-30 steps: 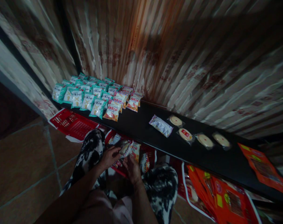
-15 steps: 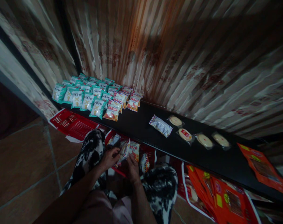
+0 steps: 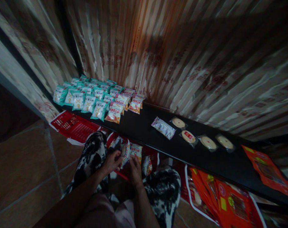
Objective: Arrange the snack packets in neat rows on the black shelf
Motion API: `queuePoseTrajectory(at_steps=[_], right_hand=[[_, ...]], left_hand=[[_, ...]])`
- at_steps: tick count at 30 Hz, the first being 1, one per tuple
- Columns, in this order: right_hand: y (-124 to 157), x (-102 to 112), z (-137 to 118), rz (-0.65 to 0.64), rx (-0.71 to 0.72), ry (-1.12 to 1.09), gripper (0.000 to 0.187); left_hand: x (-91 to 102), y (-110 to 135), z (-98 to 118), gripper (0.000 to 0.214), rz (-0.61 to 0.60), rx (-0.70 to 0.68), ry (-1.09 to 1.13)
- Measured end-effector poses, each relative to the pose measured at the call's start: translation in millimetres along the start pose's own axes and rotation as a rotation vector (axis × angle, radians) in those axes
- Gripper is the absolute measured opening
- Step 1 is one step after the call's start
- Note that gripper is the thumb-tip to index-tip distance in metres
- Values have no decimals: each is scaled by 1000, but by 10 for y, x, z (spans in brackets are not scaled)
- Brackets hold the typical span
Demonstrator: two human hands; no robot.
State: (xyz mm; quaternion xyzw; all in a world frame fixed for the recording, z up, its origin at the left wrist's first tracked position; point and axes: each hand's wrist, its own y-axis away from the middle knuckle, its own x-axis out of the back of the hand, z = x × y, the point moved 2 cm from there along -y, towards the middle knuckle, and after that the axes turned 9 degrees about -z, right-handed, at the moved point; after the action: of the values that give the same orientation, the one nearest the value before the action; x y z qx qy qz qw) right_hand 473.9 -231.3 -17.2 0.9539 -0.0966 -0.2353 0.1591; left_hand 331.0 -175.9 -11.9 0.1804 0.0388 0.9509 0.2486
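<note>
My left hand (image 3: 113, 161) has its fingers closed on the left side of a small snack packet (image 3: 125, 154) with a striped edge, tilted above a red basket (image 3: 154, 157). My right hand (image 3: 135, 169) pinches the lower right side of that packet, its fingertips partly hidden. Behind my right fingers lies an orange and white snack packet (image 3: 136, 151) in the basket. Another packet (image 3: 147, 166) sits at the basket's right, and one more (image 3: 115, 143) at its left.
A black shelf (image 3: 144, 128) bears rows of teal snack packets (image 3: 89, 103), several orange and white packets (image 3: 114, 112), a packet lying flat (image 3: 163, 128), round wrapped cakes (image 3: 208, 143) and an orange bag (image 3: 267, 171). Below are a red basket (image 3: 74, 125) and orange bags (image 3: 231, 202).
The packet between my hands has turned slightly more upright and shifted a little to the left. My right fingers have come in closer to it. The shelf items have not moved.
</note>
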Motion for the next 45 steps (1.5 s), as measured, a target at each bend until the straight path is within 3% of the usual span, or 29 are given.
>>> queuePoseTrajectory(at_steps=[9,16,21,31,36,39,45], right_hand=[[-20,24,-10,43,29,56,25],[11,-6,-106,39,169,337,22],[61,-82,-115,40,232,423,19],[145,-241,-184,34,308,518,18],[168,-250,-189,33,331,580,19],[178,-242,-176,73,334,559,22],[182,-210,-113,156,326,508,47]], left_hand=[[49,2,34,22,40,10,50],[83,8,73,30,46,78,214],[83,22,79,38,35,120,327],[34,13,-104,55,206,289,378],[11,-2,-33,61,118,210,486],[2,3,15,62,94,180,574],[28,14,-6,58,195,237,594]])
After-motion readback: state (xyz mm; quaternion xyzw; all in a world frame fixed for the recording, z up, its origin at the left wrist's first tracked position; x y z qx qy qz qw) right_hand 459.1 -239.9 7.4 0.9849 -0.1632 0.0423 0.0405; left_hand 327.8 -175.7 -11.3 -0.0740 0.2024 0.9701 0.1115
